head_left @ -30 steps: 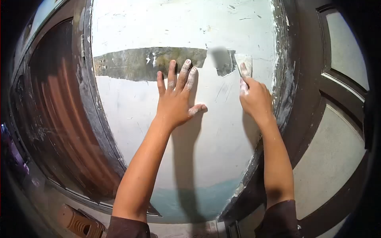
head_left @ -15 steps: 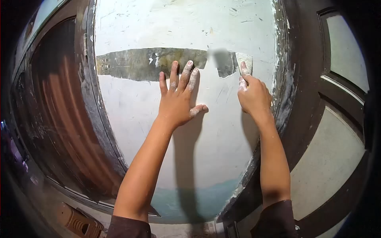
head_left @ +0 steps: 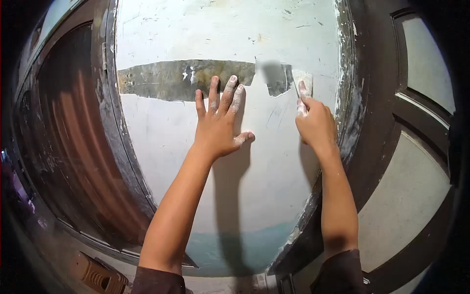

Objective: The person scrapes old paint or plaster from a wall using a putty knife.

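My left hand (head_left: 219, 117) lies spread against the white wall (head_left: 274, 181), its fingertips over the lower edge of a bare grey strip (head_left: 161, 78). White dust coats several of its fingers. Farther right, my right hand (head_left: 315, 119) grips a scraper (head_left: 306, 81) whose pale, dusty blade is against the wall, just right of a smaller grey patch (head_left: 279, 81). The thumb presses along the blade, and the handle is hidden in the hand.
On the left stands a dark wooden frame with a brown panel (head_left: 88, 132). A dark door with pale panels (head_left: 411, 196) is on the right. Brown stacked objects (head_left: 98, 274) lie at the lower left. Greenish-blue paint (head_left: 245, 250) shows low on the wall.
My right hand and the scraper have shifted very slightly right and down. My left hand stays nearly in place on the wall.
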`<state>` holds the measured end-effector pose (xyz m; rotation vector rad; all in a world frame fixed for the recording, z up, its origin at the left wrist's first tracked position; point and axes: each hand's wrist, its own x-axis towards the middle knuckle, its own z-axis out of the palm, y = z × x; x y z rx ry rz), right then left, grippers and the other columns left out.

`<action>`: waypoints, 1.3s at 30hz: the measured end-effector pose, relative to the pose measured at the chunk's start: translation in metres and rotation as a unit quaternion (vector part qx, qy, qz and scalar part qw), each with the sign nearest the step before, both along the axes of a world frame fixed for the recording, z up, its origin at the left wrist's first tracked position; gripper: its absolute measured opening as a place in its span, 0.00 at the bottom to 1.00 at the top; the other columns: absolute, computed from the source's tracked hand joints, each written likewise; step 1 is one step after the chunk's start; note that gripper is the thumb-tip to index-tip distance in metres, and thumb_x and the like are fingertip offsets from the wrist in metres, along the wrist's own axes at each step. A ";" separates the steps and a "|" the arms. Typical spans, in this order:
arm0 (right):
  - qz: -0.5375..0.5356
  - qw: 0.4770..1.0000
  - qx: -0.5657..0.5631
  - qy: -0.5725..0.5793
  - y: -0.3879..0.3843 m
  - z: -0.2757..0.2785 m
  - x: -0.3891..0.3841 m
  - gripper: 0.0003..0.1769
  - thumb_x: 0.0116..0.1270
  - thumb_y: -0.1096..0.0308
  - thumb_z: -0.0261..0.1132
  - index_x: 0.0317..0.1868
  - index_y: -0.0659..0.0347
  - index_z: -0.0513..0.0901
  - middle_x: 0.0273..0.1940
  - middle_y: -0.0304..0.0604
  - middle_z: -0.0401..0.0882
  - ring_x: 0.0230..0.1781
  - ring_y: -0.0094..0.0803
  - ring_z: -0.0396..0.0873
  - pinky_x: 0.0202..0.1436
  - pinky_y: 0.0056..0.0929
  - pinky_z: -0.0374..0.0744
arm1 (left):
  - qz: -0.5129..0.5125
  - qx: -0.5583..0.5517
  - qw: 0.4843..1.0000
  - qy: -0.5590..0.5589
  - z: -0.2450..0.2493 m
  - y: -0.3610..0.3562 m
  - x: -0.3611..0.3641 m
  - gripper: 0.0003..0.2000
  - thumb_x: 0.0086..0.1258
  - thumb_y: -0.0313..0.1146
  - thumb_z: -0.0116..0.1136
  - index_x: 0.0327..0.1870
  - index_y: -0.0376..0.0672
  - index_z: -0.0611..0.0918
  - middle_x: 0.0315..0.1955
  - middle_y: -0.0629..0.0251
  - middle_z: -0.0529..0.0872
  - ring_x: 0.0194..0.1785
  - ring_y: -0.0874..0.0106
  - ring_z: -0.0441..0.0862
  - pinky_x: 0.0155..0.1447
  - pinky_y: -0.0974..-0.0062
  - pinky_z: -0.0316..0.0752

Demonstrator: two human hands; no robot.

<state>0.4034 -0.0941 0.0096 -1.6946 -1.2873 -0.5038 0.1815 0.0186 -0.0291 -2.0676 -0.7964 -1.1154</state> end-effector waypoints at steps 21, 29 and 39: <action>-0.011 1.000 -0.010 0.011 -0.002 -0.001 -0.007 0.23 0.71 0.62 0.58 0.62 0.52 0.88 0.43 0.59 0.90 0.48 0.61 0.87 0.54 0.55 0.81 | 0.012 0.004 1.000 0.007 0.000 0.001 0.000 0.61 0.58 0.72 0.68 0.87 0.44 0.55 0.89 0.61 0.44 0.89 0.47 0.30 0.83 0.33 0.23; 0.007 1.000 -0.002 0.011 0.004 0.005 -0.004 0.23 0.69 0.63 0.58 0.62 0.53 0.88 0.46 0.60 0.90 0.50 0.62 0.86 0.56 0.56 0.81 | 0.006 0.010 1.000 0.005 -0.002 0.003 0.000 0.60 0.57 0.71 0.68 0.87 0.45 0.56 0.88 0.61 0.44 0.89 0.48 0.30 0.83 0.33 0.23; 0.012 1.000 0.008 -0.012 0.004 -0.004 -0.001 0.22 0.71 0.61 0.60 0.62 0.54 0.87 0.44 0.62 0.89 0.49 0.63 0.86 0.55 0.58 0.80 | 0.024 -0.001 1.000 0.009 0.000 -0.001 0.001 0.60 0.58 0.73 0.66 0.87 0.44 0.56 0.89 0.62 0.44 0.89 0.48 0.29 0.83 0.33 0.23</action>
